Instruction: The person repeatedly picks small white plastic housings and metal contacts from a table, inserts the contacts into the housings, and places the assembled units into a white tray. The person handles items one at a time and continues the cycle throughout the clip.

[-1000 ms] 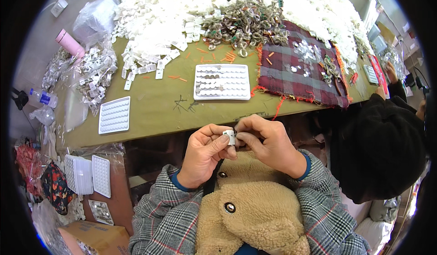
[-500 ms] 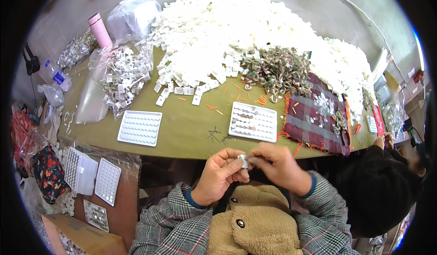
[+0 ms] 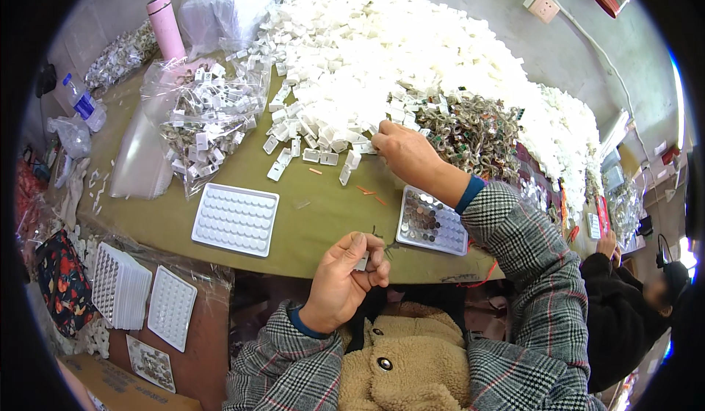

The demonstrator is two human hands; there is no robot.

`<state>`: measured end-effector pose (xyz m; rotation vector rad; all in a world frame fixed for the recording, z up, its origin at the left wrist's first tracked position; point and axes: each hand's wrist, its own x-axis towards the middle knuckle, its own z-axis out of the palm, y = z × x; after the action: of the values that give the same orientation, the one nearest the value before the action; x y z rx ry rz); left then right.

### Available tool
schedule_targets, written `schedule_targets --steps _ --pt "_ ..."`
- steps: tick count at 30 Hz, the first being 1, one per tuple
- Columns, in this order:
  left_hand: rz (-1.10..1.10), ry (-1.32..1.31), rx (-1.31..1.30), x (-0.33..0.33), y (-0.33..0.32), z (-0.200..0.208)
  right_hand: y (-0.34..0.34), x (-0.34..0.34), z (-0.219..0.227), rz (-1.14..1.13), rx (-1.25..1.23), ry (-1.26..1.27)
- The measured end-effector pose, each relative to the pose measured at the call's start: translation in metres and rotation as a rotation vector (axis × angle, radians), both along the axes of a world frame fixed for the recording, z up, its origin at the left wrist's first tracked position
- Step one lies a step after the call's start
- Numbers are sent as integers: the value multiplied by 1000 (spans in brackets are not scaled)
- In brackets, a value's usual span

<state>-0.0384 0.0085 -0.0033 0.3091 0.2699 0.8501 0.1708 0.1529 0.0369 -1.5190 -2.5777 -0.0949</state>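
My left hand (image 3: 339,279) is in front of the table edge, its fingers curled round a small white plastic piece (image 3: 362,262), mostly hidden. Stretched out over the table, my right hand (image 3: 405,150) is at the near edge of a big heap of white plastic casings (image 3: 345,66). Its fingers are drawn together there, and what they pinch, if anything, is hidden. Beside it lies a tangle of small wired circuit boards (image 3: 474,136). Below my right forearm sits a white tray (image 3: 449,242) with round coin-like discs in part of its hollows.
An unfilled white tray (image 3: 235,220) lies to the left on the green tabletop (image 3: 323,227). Behind it are a plastic bag of casings (image 3: 205,128) and a pink flask (image 3: 167,29). Stacked trays (image 3: 121,286) stand lower left. A person in black (image 3: 624,308) sits at the right.
My right hand has left my left hand and reached forward to the heap's edge. The left hand still holds a small white piece. The view has shifted a little.
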Motion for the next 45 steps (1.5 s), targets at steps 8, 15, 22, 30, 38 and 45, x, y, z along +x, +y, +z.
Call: schedule_targets --steps 8,15,22,30,38,45 --pt "230 234 71 14 3 8 -53 -6 35 -140 -537 391" --pt "289 429 254 25 -8 8 -148 -20 36 -68 -378 643" --pt "425 561 422 29 -14 0 -132 98 25 -537 -93 544" --pt "469 632 597 36 -18 -3 -99 119 -22 -767 -36 453" --pt "471 621 555 35 -17 -6 -121 156 32 -620 -78 945" --pt "34 250 254 44 -37 17 -151 151 35 -657 -171 1229"
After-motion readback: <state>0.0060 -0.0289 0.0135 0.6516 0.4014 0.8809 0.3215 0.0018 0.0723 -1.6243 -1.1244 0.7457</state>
